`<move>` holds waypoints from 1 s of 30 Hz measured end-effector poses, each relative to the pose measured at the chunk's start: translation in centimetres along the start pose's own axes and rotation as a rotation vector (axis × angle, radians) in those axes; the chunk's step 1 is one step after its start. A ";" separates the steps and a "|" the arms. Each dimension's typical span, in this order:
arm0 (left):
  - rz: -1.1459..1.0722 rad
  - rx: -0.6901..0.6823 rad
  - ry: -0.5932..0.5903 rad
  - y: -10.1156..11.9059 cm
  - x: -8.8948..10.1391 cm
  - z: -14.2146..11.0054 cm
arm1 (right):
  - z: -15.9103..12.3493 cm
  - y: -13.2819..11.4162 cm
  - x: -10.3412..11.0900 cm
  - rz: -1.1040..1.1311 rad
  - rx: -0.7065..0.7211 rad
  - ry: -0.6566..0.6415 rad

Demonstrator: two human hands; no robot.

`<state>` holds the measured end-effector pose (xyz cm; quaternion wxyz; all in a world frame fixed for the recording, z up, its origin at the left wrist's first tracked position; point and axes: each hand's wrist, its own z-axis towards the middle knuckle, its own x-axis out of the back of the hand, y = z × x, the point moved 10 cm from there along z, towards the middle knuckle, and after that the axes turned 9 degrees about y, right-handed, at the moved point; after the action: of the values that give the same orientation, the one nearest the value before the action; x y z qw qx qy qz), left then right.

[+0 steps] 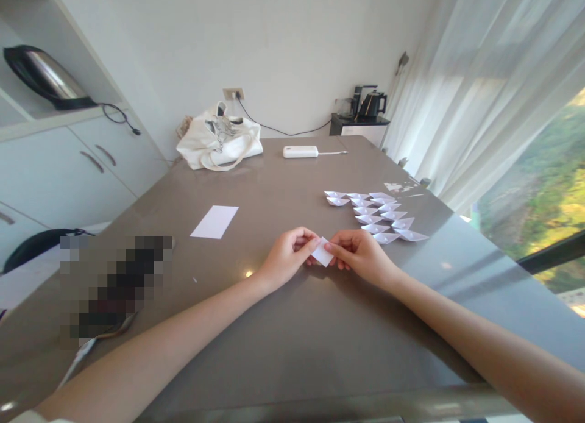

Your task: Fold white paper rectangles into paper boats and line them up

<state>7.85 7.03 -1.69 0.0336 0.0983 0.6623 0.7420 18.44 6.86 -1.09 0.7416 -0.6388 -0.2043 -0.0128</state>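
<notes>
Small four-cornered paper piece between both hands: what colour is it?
The small four-cornered paper piece is plain white, seen best in the head view.

White paper (323, 254) in left hand (289, 254) and right hand (363, 252), near paper boats (393, 216)

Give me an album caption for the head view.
Left hand and right hand pinch a small white paper near folded paper boats.

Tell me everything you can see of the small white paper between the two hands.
The small white paper looks smooth, plain and flat-faced, roughly square and tilted, with one corner pointing up. The left hand pinches its left side and the right hand its right, both thumbs on its face. It is just nearer the viewer than the folded paper boats. Its layers are too small to count; whether it touches the table is unclear.
</notes>
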 end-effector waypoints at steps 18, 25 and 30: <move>0.044 0.005 -0.078 0.1 -0.3 0.0 | 0.1 -1.5 1.0 -0.041 0.113 0.034; -0.026 -0.020 -0.046 0.8 -0.2 0.0 | -0.1 -1.0 0.3 0.057 0.061 -0.005; -0.055 -0.005 -0.012 0.9 0.2 0.1 | -0.2 -0.3 -0.6 0.107 -0.026 -0.058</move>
<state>7.79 7.02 -0.77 0.0580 0.0843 0.6626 0.7420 17.90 6.46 -1.02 0.7268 -0.6584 -0.1908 0.0427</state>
